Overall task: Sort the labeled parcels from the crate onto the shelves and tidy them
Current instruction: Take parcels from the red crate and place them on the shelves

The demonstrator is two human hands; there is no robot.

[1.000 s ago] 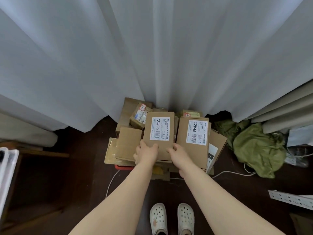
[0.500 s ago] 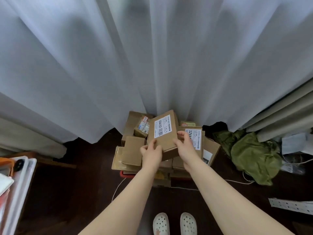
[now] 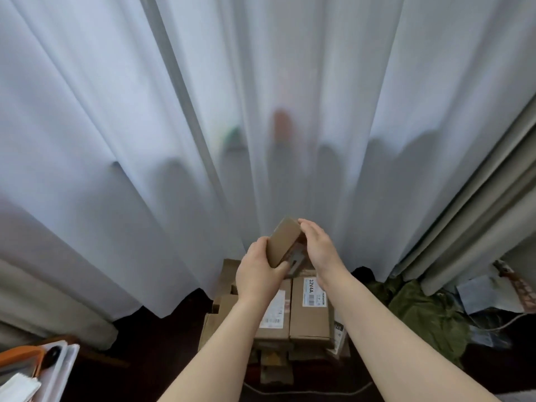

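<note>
Tilted small box [image 3: 282, 243] above parcel pile [image 3: 310, 311] | left hand [image 3: 256, 275] gripped its lower end | right hand [image 3: 319, 249] apparently clasped top edge, blurred.

Tilted cardboard parcel [image 3: 282, 245] between left hand [image 3: 256, 278] and right hand [image 3: 320, 250], above stacked labelled parcels [image 3: 310, 317], before white curtain [image 3: 145, 140].

There it is: 12V4A, bold and sideways, on the white sticker [image 3: 313, 291] of the right-hand parcel [image 3: 309, 320] in the pile, with a barcode below it and small print too fine to read. The left parcel [image 3: 275, 329] shows barcodes, nothing legible. The lifted parcel [image 3: 284, 243] has a blurred label, unreadable.
</note>
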